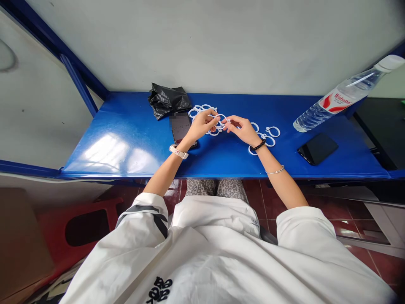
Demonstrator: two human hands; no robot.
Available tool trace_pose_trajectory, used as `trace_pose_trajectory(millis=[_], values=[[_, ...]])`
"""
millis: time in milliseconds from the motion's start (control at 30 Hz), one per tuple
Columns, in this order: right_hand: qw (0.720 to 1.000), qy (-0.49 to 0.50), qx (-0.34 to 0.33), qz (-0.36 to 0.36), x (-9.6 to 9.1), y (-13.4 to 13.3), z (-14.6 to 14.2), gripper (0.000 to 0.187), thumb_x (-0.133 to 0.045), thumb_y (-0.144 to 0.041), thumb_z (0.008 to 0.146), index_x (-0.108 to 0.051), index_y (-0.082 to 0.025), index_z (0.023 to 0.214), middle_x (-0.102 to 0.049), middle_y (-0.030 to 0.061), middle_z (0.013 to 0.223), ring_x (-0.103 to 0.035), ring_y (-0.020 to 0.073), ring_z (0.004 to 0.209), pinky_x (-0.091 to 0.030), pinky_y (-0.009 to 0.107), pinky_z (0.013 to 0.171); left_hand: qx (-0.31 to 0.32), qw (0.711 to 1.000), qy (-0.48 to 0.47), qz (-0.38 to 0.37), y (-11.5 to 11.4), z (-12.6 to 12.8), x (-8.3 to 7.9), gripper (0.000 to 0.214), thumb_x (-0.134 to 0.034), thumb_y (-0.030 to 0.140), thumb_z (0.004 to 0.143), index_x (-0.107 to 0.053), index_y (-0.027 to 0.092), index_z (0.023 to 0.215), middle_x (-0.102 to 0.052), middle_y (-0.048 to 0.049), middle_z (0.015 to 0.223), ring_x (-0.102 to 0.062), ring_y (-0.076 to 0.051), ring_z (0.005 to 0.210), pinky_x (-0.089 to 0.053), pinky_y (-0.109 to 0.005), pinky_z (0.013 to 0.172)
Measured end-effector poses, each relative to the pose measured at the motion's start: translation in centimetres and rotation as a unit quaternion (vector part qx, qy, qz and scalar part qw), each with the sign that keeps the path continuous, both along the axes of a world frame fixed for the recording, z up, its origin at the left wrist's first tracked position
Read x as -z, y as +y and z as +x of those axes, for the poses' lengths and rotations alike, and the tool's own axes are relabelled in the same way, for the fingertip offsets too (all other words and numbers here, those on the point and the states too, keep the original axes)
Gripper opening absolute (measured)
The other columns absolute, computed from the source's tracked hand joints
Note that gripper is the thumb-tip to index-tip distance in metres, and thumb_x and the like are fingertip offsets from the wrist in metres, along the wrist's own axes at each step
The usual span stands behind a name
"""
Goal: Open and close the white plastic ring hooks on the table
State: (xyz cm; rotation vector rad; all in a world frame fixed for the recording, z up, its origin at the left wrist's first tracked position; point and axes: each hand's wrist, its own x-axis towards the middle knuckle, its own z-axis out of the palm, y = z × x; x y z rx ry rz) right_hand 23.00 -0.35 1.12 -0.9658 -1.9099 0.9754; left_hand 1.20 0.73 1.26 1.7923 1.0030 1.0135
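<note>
Over the middle of a blue table (126, 143), my left hand (202, 124) and my right hand (242, 128) meet, fingers pinched on white plastic rings (220, 120) held between them. The rings look linked into a short chain that trails back to a cluster of white rings (199, 109) behind my left hand. Several loose white rings (270, 135) lie on the table just right of my right wrist, which wears a dark bead bracelet. A watch sits on my left wrist.
A crumpled black plastic bag (167, 101) lies at the back. A phone with a lit screen (180, 126) rests under my left wrist. A dark phone (317, 148) lies at the right. A water bottle (341, 99) stands at the far right. A red stool (82, 228) sits below left.
</note>
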Motion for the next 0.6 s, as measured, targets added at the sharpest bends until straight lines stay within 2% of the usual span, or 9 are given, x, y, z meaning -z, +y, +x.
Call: trace_pose_trajectory(millis=[100, 233, 400, 600], values=[[1.0, -0.017, 0.002, 0.018, -0.4, -0.2, -0.1, 0.056, -0.061, -0.077, 0.091, -0.073, -0.022, 0.096, -0.078, 0.0043, 0.085, -0.07, 0.0216, 0.075, -0.059, 0.037, 0.079, 0.012, 1.0, 0.003, 0.002, -0.2, 0.0, -0.1, 0.051, -0.068, 0.068, 0.092, -0.064, 0.02, 0.111, -0.068, -0.0013, 0.069, -0.07, -0.016, 0.063, -0.054, -0.026, 0.06], [1.0, -0.022, -0.005, 0.021, -0.7, -0.4, -0.3, 0.06, -0.058, -0.081, 0.09, -0.069, -0.023, 0.082, -0.075, 0.0036, 0.079, -0.068, 0.0211, 0.073, -0.057, 0.036, 0.077, 0.051, 0.998, 0.04, 0.013, -0.6, 0.0, -0.6, 0.057, -0.076, 0.061, 0.088, -0.064, 0.019, 0.124, -0.067, -0.0011, 0.07, -0.067, -0.016, 0.064, -0.051, -0.026, 0.06], [1.0, -0.028, -0.009, 0.009, -1.0, -0.4, -0.2, 0.063, -0.058, -0.084, 0.088, -0.068, -0.023, 0.075, -0.074, 0.0033, 0.076, -0.067, 0.0212, 0.073, -0.057, 0.036, 0.078, 0.054, 0.995, 0.071, 0.033, -0.7, 0.0, -1.0, 0.054, -0.078, 0.055, 0.087, -0.066, 0.018, 0.125, -0.068, -0.0019, 0.073, -0.064, -0.016, 0.064, -0.049, -0.027, 0.06], [0.999, -0.03, -0.015, 0.019, -1.2, -0.5, -0.2, 0.065, -0.057, -0.083, 0.089, -0.067, -0.022, 0.067, -0.071, 0.0039, 0.071, -0.066, 0.0211, 0.071, -0.055, 0.036, 0.076, 0.046, 0.996, 0.072, 0.016, -1.2, 0.2, -1.2, 0.047, -0.073, 0.053, 0.091, -0.069, 0.016, 0.12, -0.069, -0.0023, 0.072, -0.067, -0.016, 0.065, -0.05, -0.026, 0.062]])
